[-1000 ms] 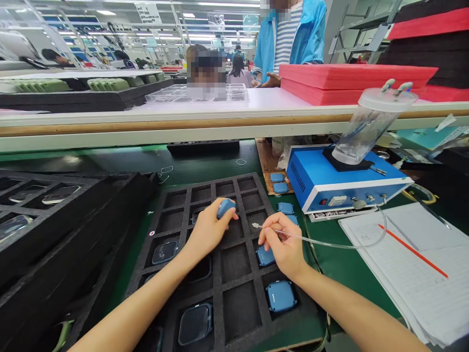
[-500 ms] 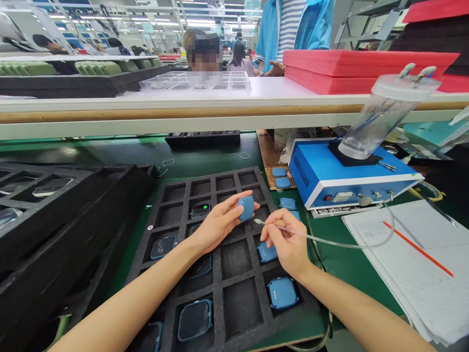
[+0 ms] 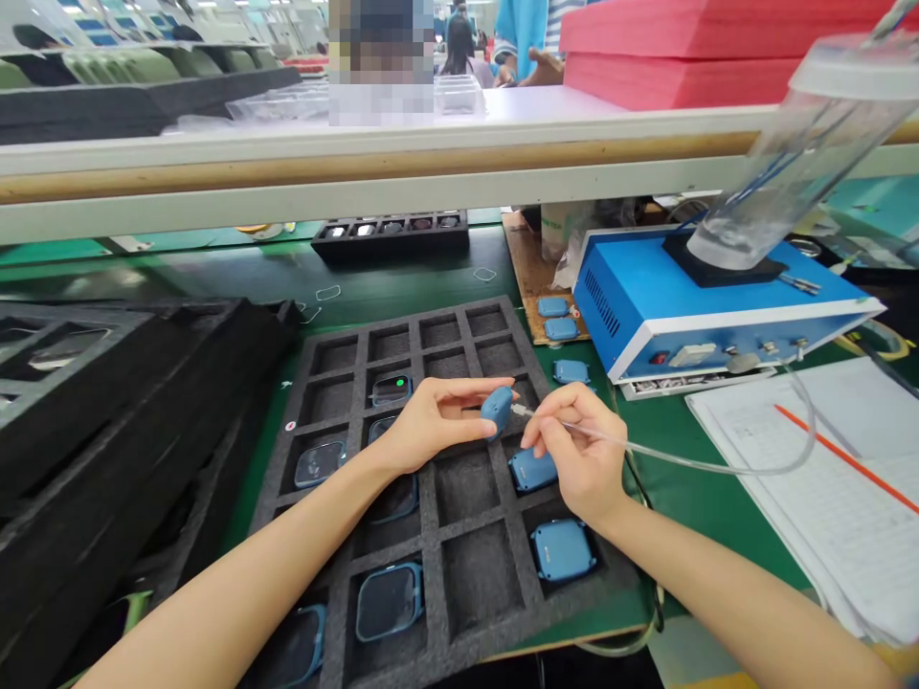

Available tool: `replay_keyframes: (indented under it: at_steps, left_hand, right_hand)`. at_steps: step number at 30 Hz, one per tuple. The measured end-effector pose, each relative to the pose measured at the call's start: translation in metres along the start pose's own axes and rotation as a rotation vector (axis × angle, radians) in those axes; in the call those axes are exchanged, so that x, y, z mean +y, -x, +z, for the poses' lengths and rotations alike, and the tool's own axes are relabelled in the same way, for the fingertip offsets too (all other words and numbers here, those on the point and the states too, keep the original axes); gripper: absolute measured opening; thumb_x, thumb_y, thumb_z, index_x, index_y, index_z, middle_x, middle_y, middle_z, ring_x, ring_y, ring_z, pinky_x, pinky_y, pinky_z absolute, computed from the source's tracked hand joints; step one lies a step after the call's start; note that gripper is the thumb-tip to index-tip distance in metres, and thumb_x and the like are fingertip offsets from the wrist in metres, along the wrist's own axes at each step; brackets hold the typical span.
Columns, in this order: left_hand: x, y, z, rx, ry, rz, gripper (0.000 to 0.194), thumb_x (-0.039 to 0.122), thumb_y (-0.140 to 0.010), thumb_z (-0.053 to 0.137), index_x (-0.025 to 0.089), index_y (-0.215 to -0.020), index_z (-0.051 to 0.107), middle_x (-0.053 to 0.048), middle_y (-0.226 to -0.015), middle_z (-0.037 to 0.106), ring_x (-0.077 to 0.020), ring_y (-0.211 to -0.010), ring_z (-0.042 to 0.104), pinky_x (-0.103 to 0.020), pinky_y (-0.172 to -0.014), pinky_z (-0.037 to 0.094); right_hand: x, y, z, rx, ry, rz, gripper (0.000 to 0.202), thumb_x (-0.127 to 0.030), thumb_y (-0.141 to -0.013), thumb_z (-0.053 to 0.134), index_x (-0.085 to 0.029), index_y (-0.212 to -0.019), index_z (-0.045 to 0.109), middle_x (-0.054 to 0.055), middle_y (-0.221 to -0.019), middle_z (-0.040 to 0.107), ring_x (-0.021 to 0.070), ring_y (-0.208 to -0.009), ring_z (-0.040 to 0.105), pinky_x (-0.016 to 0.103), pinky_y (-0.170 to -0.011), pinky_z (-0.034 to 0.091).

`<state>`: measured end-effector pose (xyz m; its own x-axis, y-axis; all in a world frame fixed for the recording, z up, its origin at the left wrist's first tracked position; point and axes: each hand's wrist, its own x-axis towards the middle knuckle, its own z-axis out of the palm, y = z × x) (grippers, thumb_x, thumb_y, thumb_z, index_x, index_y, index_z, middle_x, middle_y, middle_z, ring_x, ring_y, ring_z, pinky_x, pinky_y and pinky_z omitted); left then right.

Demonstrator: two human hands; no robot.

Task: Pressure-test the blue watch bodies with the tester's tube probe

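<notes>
A small blue smartwatch case (image 3: 495, 411) is pinched between the thumb and fingers of my left hand (image 3: 427, 421). It is turned nearly edge-on. My right hand (image 3: 583, 450) grips a thin clear hose (image 3: 689, 463) close to its pale nozzle (image 3: 522, 410). That nozzle points at the side of the case; whether it touches I cannot tell. Both hands are above a black foam tray (image 3: 431, 550) of square compartments. Some of these hold blue watch cases, one back-up (image 3: 564, 550) at the right, others with dark screens upward, such as one watch (image 3: 390, 601) at the front.
A blue control box (image 3: 725, 306) carrying a clear cylinder (image 3: 796, 163) stands at the right. Papers (image 3: 811, 498) with a red stick lie before it. Stacked black trays (image 3: 144, 411) fill the left. A shelf (image 3: 287, 187) crosses behind; people are beyond it.
The watch case has rotated from facing me to nearly edge-on. The nozzle has come closer to it. My view has tilted downward and shifted slightly.
</notes>
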<state>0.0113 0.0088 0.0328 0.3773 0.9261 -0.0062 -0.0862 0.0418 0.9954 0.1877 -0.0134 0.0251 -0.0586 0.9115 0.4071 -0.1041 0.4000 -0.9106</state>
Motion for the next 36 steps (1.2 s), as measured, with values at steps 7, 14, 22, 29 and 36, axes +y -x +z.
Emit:
replay_keyframes:
  at_steps: [7, 14, 22, 29, 36]
  left_hand:
    - [0.0002, 0.0004, 0.0015, 0.016, -0.048, -0.01, 0.044, 0.023, -0.064, 0.076, 0.018, -0.107, 0.067, -0.008, -0.102, 0.07, -0.0265, -0.098, 0.062, -0.036, -0.089, 0.045]
    - [-0.0001, 0.0004, 0.0018, 0.007, -0.042, 0.002, 0.044, 0.024, -0.064, 0.076, 0.017, -0.107, 0.067, -0.008, -0.1, 0.07, -0.0267, -0.097, 0.062, -0.037, -0.089, 0.045]
    - [-0.0002, 0.0005, 0.0019, -0.001, -0.044, 0.002, 0.043, 0.021, -0.064, 0.076, 0.018, -0.106, 0.067, -0.007, -0.101, 0.07, -0.0256, -0.096, 0.062, -0.036, -0.09, 0.045]
    - [0.0013, 0.0004, 0.0014, 0.001, -0.071, -0.014, 0.043, 0.022, -0.064, 0.076, 0.019, -0.106, 0.067, -0.007, -0.102, 0.07, -0.0255, -0.098, 0.062, -0.034, -0.088, 0.047]
    - [0.0025, -0.0012, 0.0003, 0.015, -0.072, -0.023, 0.039, 0.022, -0.063, 0.076, 0.024, -0.101, 0.069, -0.004, -0.099, 0.071, -0.0246, -0.092, 0.064, -0.034, -0.086, 0.049]
  right_hand:
    - [-0.0023, -0.0007, 0.0004, -0.008, 0.035, 0.022, 0.01, -0.013, -0.078, 0.048, -0.019, -0.071, 0.05, -0.002, -0.053, 0.059, 0.0105, -0.042, 0.048, 0.023, -0.044, 0.038]
    - [-0.0026, -0.0017, 0.0004, -0.018, 0.034, 0.027, 0.01, -0.012, -0.078, 0.048, -0.019, -0.071, 0.05, -0.002, -0.053, 0.059, 0.0106, -0.042, 0.049, 0.023, -0.044, 0.038]
    - [-0.0033, -0.0022, 0.0011, -0.02, 0.036, 0.043, 0.01, -0.013, -0.077, 0.048, -0.02, -0.07, 0.049, -0.003, -0.052, 0.059, 0.0106, -0.041, 0.048, 0.023, -0.043, 0.038]
    - [-0.0013, -0.0022, 0.0021, -0.011, 0.016, 0.068, 0.007, -0.014, -0.076, 0.049, -0.019, -0.071, 0.049, -0.002, -0.053, 0.059, 0.0109, -0.042, 0.05, 0.022, -0.043, 0.038]
    - [0.0012, -0.0056, 0.0046, -0.001, 0.015, 0.064, 0.004, -0.018, -0.073, 0.048, -0.019, -0.07, 0.048, -0.001, -0.05, 0.059, 0.0103, -0.039, 0.046, 0.022, -0.043, 0.038]
